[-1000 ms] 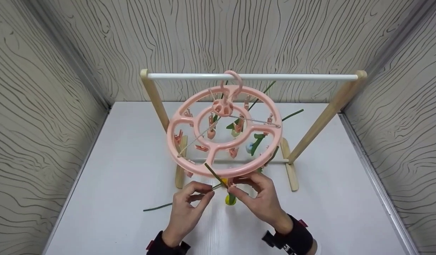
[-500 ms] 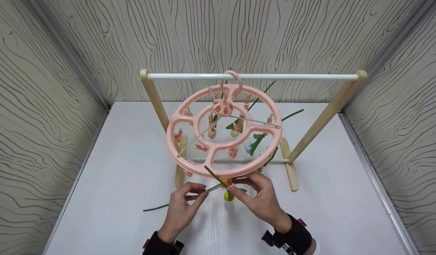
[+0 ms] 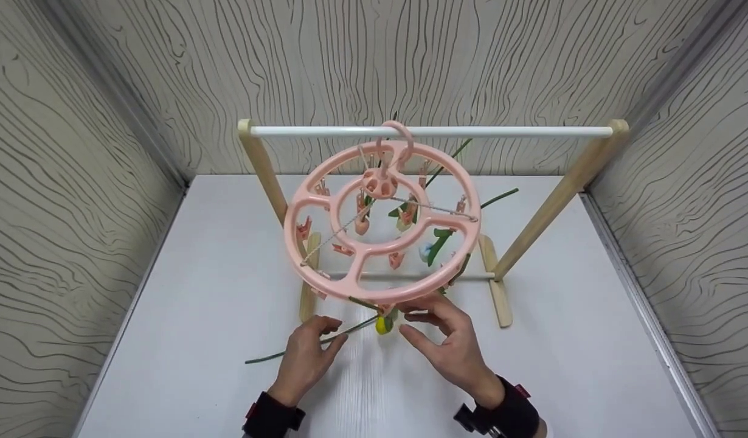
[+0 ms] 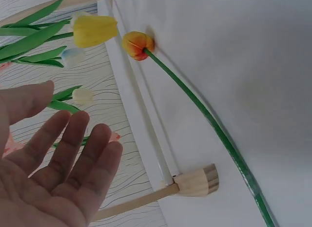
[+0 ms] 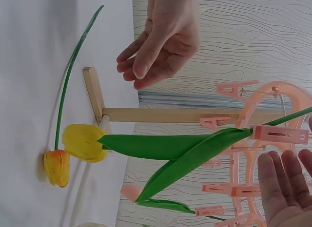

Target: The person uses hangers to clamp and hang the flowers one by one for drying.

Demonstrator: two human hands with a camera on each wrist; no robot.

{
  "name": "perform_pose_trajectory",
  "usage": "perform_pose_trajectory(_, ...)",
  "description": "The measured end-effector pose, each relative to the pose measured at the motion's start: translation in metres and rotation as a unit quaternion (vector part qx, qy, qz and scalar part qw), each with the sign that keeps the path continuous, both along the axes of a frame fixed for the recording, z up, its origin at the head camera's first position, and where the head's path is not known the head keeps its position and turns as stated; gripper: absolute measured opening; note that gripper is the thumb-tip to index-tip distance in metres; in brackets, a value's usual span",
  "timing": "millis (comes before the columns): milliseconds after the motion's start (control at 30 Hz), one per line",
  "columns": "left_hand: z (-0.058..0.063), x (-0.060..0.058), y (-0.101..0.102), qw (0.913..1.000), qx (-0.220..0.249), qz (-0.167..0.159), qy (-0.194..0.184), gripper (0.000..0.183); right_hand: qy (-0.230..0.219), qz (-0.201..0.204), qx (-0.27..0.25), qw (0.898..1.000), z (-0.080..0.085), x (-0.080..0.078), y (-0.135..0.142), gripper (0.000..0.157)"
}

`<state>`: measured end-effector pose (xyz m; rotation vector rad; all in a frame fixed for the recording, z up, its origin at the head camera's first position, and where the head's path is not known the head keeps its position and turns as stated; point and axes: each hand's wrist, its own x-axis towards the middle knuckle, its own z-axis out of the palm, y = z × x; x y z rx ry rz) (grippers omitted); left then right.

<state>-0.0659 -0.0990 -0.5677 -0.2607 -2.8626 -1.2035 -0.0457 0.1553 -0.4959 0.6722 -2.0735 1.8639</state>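
A yellow tulip (image 5: 85, 142) with green leaves hangs head down, its stem pinched in a pink clip (image 5: 280, 134) of a round pink drying hanger (image 3: 383, 298). Just right of that clip, my right hand (image 3: 450, 340) has its fingers spread and holds nothing; in the right wrist view its fingertips are close beside the clip. My left hand (image 3: 304, 359) is held above the table, fingers relaxed and apart from the flowers. Below it an orange tulip (image 4: 138, 45) lies on the table, its long green stem (image 3: 264, 358) passing under the left hand in the head view.
The hanger hooks over the white bar (image 3: 502, 131) of a wooden stand (image 3: 532, 225). More tulips hang from its clips, among them a pale blue one (image 4: 73, 56), a cream one (image 4: 83, 95) and a pink one (image 5: 130, 192). Patterned walls enclose the white table (image 3: 185, 292).
My right hand has let go of the clip and its fingers have parted. The hanger has shifted slightly up and left with the yellow tulip. My left hand has drawn back leftward, its fingers opening.
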Motion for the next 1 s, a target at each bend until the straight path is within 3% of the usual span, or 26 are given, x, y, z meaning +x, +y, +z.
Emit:
perform_pose_trajectory(200, -0.016, -0.005, -0.003, 0.9988, -0.046, 0.013, -0.012, 0.023, -0.016, -0.016, 0.022, 1.0, -0.012, 0.007, 0.006, 0.037)
perform_pose_trajectory(433, -0.032, -0.012, -0.007, 0.9971, -0.076, 0.001, 0.004, 0.022, -0.043, -0.013, 0.041, 0.998, -0.03, 0.015, 0.016, 0.033)
perform_pose_trajectory(533, -0.036, -0.014, -0.009, 0.9962, -0.086, -0.005, 0.007, 0.021, -0.055, -0.017, 0.055, 0.997, -0.037, 0.018, 0.02, 0.032)
perform_pose_trajectory(800, -0.044, -0.018, -0.011, 0.9918, -0.118, -0.04, -0.028, 0.02, -0.089, -0.043, 0.087, 0.991, -0.054, 0.027, 0.029, 0.03)
perform_pose_trajectory(1000, -0.05, -0.019, -0.011, 0.9893, -0.134, -0.056, -0.012, 0.02, -0.111, -0.056, 0.096, 0.988, -0.06, 0.033, 0.031, 0.031)
